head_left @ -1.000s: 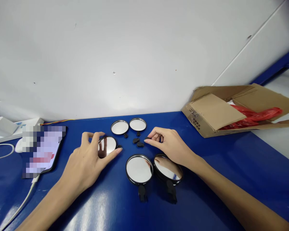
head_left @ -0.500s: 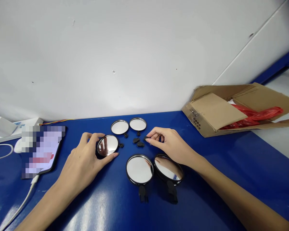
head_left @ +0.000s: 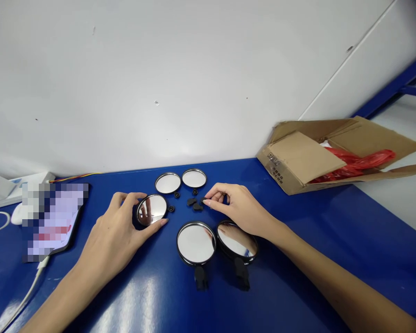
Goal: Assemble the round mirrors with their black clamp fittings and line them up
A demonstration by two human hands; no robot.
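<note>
My left hand (head_left: 116, 229) is curled around a small round mirror (head_left: 152, 210) with a black rim, fingers at its far edge and thumb at its near edge. The mirror's black ring-shaped stub (head_left: 171, 209) points right. My right hand (head_left: 241, 206) pinches a small black piece (head_left: 203, 200) between thumb and fingertips, low over the table. Two similar black pieces, one (head_left: 191, 202) behind the other (head_left: 198, 207), lie just left of those fingertips. Nearer me rest two round mirrors, a left one (head_left: 196, 243) and a tilted right one (head_left: 237, 239), each with a black clamp-like mount.
Two more round mirrors, left (head_left: 168, 183) and right (head_left: 194, 178), lie toward the wall on the blue table (head_left: 152, 296). An open cardboard box (head_left: 291, 162) with red plastic stands back right. At left are a phone (head_left: 57, 222), a white cable (head_left: 27, 293) and a power strip (head_left: 38, 179).
The whole view has shifted slightly. My right hand has edged left with its black piece, closer to the two loose ones. My left hand keeps its hold on the mirror.
</note>
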